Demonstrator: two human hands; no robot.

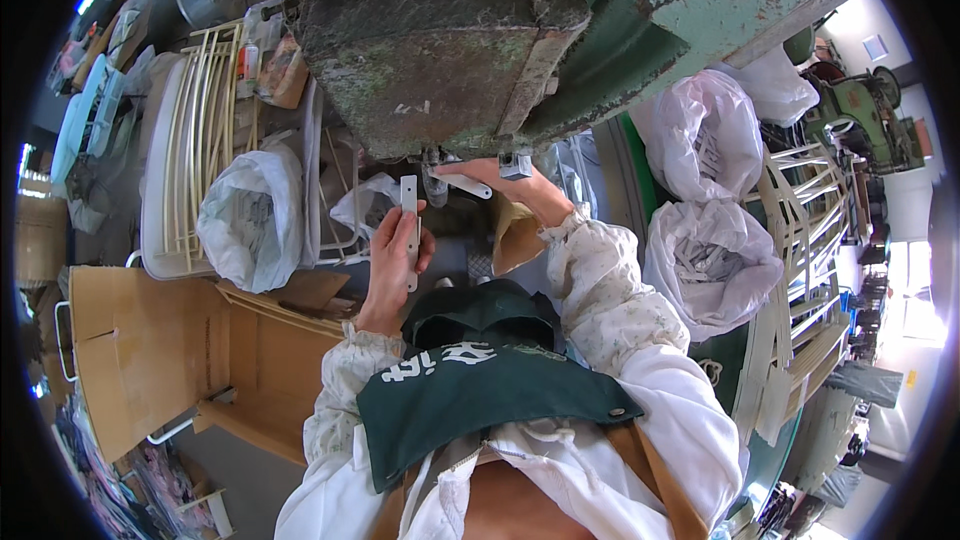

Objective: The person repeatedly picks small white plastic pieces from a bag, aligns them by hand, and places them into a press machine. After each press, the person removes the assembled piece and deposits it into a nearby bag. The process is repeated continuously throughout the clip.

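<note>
A flat, pale metal strip (409, 196) with small holes stands nearly upright in my left hand (388, 265). The fingers and thumb are closed round its lower part. My right hand (528, 194) reaches in from the right, under the heavy block of a worn green press (440, 70). Its fingers are closed at a second metal strip (464, 183), which has a rounded, holed end and lies slantwise across them. The fingertips are partly hidden near a small metal tool part (433, 180) beneath the block.
On the left, a white plastic bag (252, 220) of metal pieces stands by a tub (160, 180) with long pale strips. An opened cardboard box (150, 350) is nearer. On the right are two bags of metal parts (708, 265) (705, 130) and a slatted rack (800, 290).
</note>
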